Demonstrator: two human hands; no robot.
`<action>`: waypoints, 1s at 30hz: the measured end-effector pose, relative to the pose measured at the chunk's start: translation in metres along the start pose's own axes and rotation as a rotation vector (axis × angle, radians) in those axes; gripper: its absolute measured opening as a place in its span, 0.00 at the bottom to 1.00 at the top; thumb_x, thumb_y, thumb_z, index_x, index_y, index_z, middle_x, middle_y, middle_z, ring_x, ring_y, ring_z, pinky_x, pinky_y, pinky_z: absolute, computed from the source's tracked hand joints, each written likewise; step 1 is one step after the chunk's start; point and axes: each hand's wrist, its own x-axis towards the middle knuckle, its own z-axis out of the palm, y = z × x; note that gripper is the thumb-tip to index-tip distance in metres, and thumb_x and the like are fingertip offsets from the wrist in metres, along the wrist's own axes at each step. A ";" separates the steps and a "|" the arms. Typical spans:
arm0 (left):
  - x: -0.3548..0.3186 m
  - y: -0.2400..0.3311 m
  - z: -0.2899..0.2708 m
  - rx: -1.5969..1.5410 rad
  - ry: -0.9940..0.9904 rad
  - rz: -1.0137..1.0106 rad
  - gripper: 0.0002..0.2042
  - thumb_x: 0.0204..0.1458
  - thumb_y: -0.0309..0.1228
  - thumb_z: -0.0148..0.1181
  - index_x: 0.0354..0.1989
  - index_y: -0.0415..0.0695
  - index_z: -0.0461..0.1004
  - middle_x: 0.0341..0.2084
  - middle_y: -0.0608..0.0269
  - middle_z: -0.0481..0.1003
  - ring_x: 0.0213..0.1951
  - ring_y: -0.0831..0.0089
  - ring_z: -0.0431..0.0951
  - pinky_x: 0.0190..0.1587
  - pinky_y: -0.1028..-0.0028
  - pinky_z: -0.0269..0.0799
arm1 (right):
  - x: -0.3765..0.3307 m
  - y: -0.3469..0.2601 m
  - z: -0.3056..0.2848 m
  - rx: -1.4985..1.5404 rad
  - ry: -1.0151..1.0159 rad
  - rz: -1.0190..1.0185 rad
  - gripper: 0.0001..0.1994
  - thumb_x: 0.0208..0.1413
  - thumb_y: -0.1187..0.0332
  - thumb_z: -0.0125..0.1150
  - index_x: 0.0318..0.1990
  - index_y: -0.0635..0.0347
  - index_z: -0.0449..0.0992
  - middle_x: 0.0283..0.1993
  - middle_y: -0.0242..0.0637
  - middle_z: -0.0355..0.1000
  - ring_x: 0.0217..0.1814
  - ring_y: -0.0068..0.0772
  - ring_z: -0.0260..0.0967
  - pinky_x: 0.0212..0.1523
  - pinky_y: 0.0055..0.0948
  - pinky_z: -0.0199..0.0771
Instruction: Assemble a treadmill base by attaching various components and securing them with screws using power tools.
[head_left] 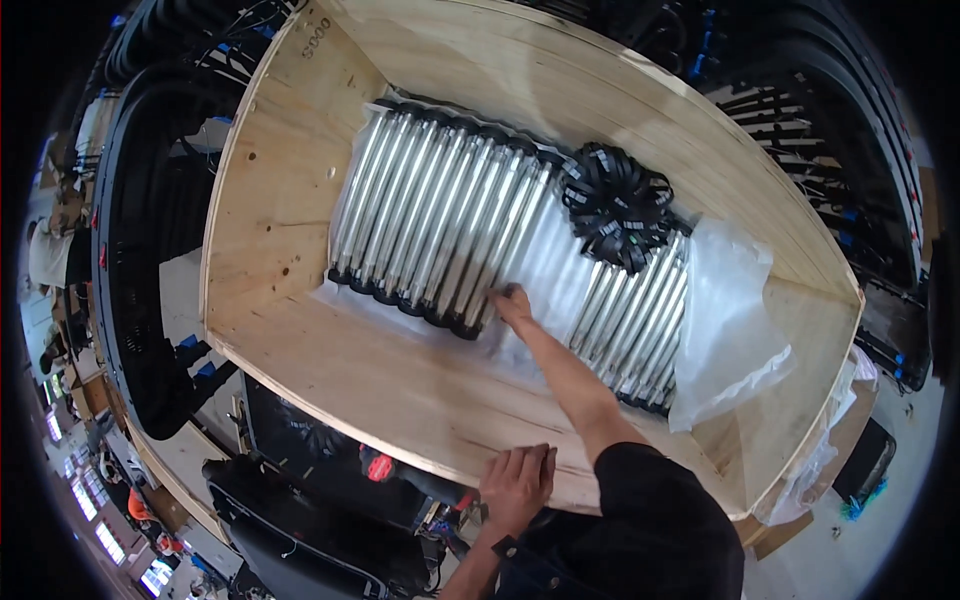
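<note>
Inside a large plywood crate (290, 340), a row of shiny metal tubes (430, 210) with black end caps lies side by side on white foam sheeting (550, 265). My right hand (513, 305) reaches in, its fingers curled at the lower end of the rightmost tube of this row; the fingertips are partly hidden. My left hand (516, 488) is curled over the crate's near rim. A second group of tubes (632, 325) lies to the right, slightly lower. A bundle of looped black straps (618, 205) rests above that group.
Crumpled translucent foam wrap (730, 320) covers the crate's right side. Black frames (150, 250) stand beyond the left wall, with more (820, 130) at the upper right. A red and black power tool (380, 466) lies outside the near wall. People are visible at far left.
</note>
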 end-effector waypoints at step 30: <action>-0.188 -0.004 -0.220 -1.294 1.083 -0.243 0.25 0.72 0.46 0.42 0.66 0.38 0.59 0.48 0.50 0.75 0.47 0.68 0.77 0.53 0.67 0.74 | -0.557 -0.237 -0.088 -0.584 -0.948 -0.590 0.21 0.48 0.64 0.77 0.47 0.64 0.79 0.34 0.33 0.76 0.35 0.25 0.71 0.39 0.30 0.75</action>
